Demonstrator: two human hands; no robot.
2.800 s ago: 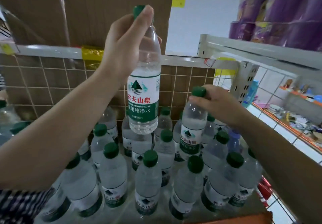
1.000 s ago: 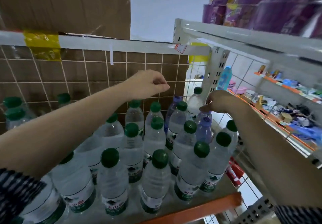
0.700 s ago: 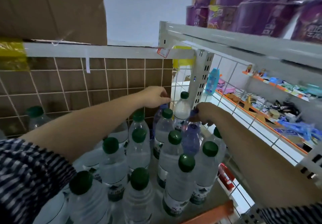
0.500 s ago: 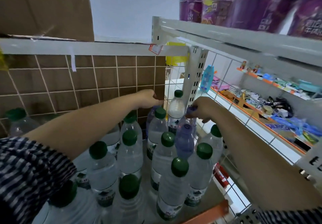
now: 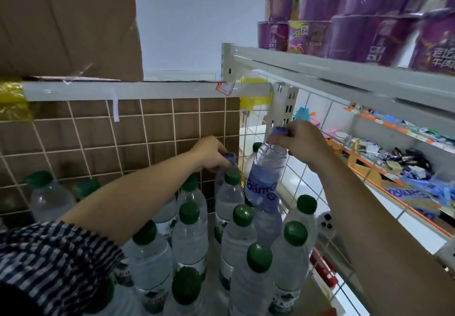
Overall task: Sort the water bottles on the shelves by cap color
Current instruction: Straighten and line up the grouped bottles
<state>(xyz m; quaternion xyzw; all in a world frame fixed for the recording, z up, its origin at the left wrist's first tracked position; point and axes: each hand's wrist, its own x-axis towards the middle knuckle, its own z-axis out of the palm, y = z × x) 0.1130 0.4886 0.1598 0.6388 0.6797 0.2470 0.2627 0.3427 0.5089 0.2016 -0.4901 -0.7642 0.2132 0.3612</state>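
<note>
On the wire-backed shelf, right hand grips a raised purple-capped clear plastic bottle by its neck, left hand pinches a second purple cap; either could topple the crowded green-capped bottles.

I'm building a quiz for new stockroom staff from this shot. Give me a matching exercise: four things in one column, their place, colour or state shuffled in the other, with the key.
Column 1
1. left hand
2. right hand
3. cardboard box
4. front middle cap

Column 2
A. green
B. grips a purple-labelled bottle raised above the others
C. sits above the shelf rail, upper left
D. holds the purple cap of a bottle low at the back

Pairs: 1-D, 2-B, 3-C, 4-A
</note>
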